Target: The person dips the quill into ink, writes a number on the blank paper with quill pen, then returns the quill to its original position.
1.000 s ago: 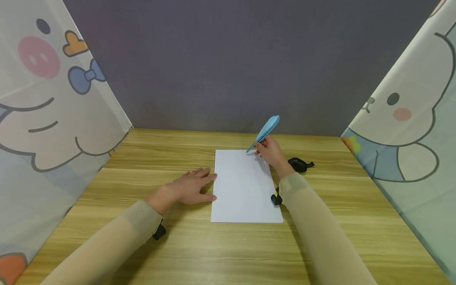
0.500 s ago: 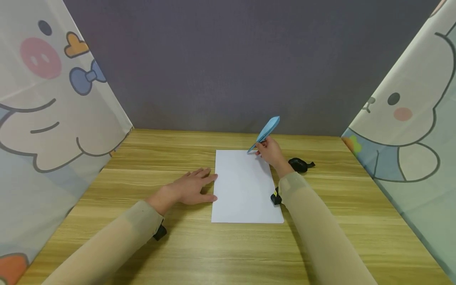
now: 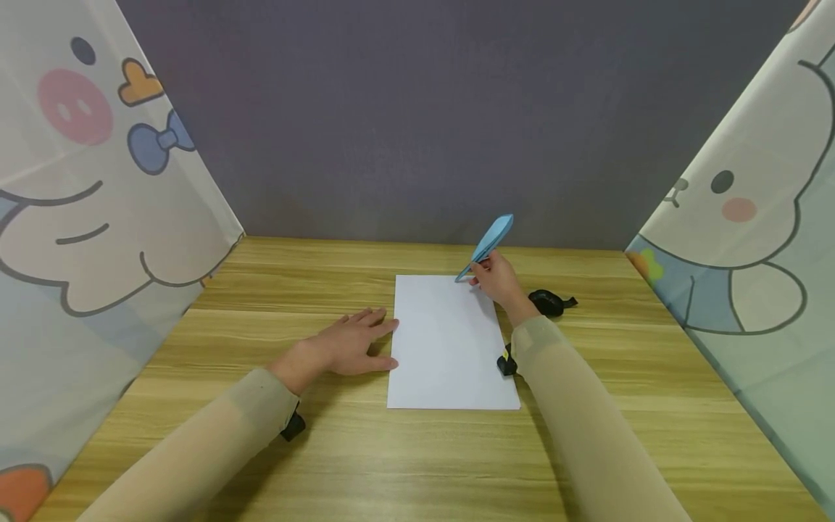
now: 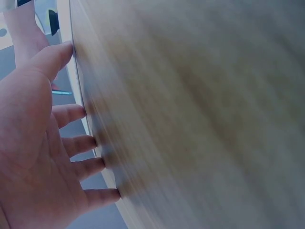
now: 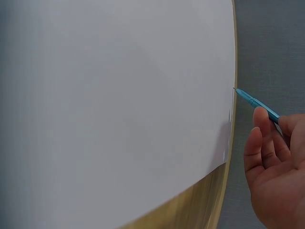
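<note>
A white sheet of paper [image 3: 446,348] lies on the wooden table in the head view. Over its far right part my right hand [image 3: 497,281] pinches a light blue pen [image 3: 492,238] with a broad, feather-like top. The pen leans, its top up and to the right, its tip at the paper's far edge. In the right wrist view, thumb and fingers grip the pen's teal barrel [image 5: 258,104], and the thin point meets the paper's edge. My left hand [image 3: 355,344] lies flat with fingers spread, thumb and index fingertip on the sheet's left edge.
Right of my right hand lies a small black object [image 3: 546,302] with a short tail. A dark grey panel [image 3: 417,123] rises behind the table [image 3: 417,464]. Cartoon-printed cloths stand along the left [image 3: 111,239] and right [image 3: 750,239] sides.
The pen's tip has crept slightly to the right along the paper's far edge, my right hand moving with it only a little. My left hand stays in place.
</note>
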Motion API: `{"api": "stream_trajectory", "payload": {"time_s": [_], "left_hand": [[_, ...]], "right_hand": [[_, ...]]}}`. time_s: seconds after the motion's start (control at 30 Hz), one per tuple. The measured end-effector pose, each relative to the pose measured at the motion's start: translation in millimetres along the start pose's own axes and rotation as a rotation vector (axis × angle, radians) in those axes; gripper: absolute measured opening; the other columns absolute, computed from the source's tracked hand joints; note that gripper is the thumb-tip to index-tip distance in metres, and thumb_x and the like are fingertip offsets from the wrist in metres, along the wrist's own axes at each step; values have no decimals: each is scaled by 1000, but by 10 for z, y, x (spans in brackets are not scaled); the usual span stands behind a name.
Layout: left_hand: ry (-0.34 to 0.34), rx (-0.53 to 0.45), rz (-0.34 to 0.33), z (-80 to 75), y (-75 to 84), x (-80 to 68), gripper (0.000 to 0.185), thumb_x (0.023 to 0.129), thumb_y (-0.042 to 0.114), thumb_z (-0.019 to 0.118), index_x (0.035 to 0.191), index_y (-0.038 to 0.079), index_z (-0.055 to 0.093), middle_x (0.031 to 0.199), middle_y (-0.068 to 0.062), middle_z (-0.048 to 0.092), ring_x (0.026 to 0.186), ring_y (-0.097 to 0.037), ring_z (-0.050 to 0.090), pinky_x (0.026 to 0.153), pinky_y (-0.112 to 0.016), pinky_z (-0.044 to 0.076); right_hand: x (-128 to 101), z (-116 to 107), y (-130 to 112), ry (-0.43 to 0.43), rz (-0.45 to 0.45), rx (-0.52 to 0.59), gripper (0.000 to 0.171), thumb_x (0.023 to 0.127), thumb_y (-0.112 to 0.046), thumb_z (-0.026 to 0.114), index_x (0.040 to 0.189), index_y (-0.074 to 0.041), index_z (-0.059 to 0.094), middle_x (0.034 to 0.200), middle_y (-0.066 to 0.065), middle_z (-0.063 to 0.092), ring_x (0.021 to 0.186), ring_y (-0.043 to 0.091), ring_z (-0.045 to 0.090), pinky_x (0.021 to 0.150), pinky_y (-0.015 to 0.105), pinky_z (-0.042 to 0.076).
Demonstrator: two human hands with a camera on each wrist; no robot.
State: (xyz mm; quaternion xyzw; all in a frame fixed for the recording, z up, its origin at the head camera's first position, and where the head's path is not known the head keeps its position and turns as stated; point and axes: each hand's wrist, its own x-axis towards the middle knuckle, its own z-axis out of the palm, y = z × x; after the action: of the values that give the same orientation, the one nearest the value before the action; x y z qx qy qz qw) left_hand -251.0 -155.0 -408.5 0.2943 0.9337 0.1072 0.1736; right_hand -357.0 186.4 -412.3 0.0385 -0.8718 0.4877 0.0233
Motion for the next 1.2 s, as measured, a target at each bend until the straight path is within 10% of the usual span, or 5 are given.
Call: {"api": "stream_trajectory", "payload": {"time_s": [1.2], "left_hand": [[5, 11, 1, -12, 22, -13, 87, 109, 66, 56, 177, 20, 27, 185, -17, 14, 171, -46, 16, 133, -74, 19]], "right_hand": [[-5, 2, 5, -7, -5, 12, 27, 116, -17, 54, 136, 1, 56, 128, 26, 73, 93, 27, 76, 79, 30, 58]]}}
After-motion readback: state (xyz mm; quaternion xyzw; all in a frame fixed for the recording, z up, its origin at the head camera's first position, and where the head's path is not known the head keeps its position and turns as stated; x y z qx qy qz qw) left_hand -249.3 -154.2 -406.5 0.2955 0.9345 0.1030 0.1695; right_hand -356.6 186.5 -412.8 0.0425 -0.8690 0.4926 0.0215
